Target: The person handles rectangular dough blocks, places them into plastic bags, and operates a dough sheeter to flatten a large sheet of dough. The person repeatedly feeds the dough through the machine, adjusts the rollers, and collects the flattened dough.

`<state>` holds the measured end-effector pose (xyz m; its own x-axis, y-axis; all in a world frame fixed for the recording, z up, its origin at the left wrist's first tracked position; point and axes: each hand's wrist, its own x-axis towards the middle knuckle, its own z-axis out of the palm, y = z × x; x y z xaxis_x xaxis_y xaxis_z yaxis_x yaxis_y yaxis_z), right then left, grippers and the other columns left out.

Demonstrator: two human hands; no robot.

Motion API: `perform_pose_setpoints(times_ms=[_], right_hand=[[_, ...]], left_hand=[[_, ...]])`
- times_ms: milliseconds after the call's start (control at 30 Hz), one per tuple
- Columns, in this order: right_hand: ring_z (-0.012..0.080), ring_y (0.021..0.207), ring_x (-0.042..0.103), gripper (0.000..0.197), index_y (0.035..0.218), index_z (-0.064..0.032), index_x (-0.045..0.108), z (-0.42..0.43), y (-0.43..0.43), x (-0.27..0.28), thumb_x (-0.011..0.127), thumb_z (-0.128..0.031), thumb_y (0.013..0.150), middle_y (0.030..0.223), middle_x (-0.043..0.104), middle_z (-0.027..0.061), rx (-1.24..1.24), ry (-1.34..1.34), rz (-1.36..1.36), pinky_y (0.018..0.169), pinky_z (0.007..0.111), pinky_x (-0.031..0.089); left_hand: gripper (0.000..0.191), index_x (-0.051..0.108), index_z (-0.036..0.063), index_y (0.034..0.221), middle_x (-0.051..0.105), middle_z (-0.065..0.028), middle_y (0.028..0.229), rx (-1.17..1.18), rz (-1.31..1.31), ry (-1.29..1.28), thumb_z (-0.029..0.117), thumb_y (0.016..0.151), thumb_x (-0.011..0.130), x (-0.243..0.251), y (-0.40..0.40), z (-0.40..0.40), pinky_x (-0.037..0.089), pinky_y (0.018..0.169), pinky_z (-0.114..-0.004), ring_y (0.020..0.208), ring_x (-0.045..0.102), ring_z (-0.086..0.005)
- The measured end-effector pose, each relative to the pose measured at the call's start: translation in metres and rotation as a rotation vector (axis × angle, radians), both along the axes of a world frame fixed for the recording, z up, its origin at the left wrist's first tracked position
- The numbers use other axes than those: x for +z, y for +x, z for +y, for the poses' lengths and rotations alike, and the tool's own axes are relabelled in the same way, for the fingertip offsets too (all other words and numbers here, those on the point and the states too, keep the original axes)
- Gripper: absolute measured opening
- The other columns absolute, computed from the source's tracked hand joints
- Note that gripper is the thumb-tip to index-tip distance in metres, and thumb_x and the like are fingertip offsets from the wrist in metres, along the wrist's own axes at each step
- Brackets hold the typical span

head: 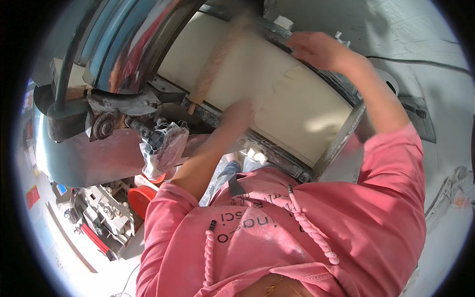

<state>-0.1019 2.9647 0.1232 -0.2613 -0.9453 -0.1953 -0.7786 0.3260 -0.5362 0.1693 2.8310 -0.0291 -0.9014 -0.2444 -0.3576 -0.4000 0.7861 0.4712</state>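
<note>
My left hand [238, 113], smeared by motion, is over the near side of a pale belt-like bed [215, 33]; its fingers and anything in them cannot be made out. My right hand [315, 50] is by the bed's far metal rail, fingers bent and slightly apart, with nothing visible in them. Between my hands lies a thin cream-coloured sheet [293, 107], probably dough, with uneven edges. To the left, a wooden rolling pin [213, 70] spans the bed crosswise, its far end blurred. Its narrow near end reaches over the near rail [211, 113].
Left of the bed stands a machine with a shiny curved metal cover [126, 48] and a rounded housing [100, 156]. Clear plastic [167, 144] wraps a part near my left forearm. A metal bar [337, 137] closes the bed's right end. A black cable [419, 61] runs behind my right arm.
</note>
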Motion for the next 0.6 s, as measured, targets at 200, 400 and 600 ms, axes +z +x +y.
perform_pose_setpoints(times_ms=[200, 400, 600], right_hand=[[0.0232, 0.094, 0.063, 0.025, 0.11, -0.0067, 0.06, 0.185, -0.019, 0.07, 0.056, -0.023, 0.092, 0.1, 0.067, 0.0088, -0.794, -0.132, 0.426, 0.082, 0.034, 0.048], [0.0206, 0.082, 0.063, 0.022, 0.096, -0.0029, 0.064, 0.313, -0.046, 0.025, 0.058, -0.024, 0.09, 0.089, 0.067, 0.0075, -1.354, -0.599, -0.067, 0.074, 0.036, 0.047], [0.0216, 0.068, 0.052, 0.027, 0.075, -0.001, 0.054, 0.309, -0.042, -0.012, 0.052, -0.02, 0.095, 0.074, 0.053, 0.0097, -1.412, -1.336, -0.657, 0.074, 0.043, 0.05]], left_hand=[[0.017, 0.061, 0.0023, 0.096, 0.064, -0.0151, 0.083, -0.059, 0.349, 0.338, 0.015, 0.085, 0.063, 0.067, 0.046, 0.009, 0.05, 0.068, -0.036, 0.077, 0.063, -0.0316], [0.015, 0.061, 0.0027, 0.093, 0.063, -0.0097, 0.081, -0.298, 0.722, 0.079, 0.007, 0.08, 0.067, 0.207, 0.059, 0.025, 0.049, 0.067, -0.036, 0.073, 0.061, -0.0279], [0.015, 0.061, 0.005, 0.091, 0.063, -0.0093, 0.085, -0.341, 0.833, -0.472, 0.011, 0.078, 0.067, 0.298, 0.046, -0.008, 0.046, 0.077, -0.04, 0.08, 0.06, -0.0289]])
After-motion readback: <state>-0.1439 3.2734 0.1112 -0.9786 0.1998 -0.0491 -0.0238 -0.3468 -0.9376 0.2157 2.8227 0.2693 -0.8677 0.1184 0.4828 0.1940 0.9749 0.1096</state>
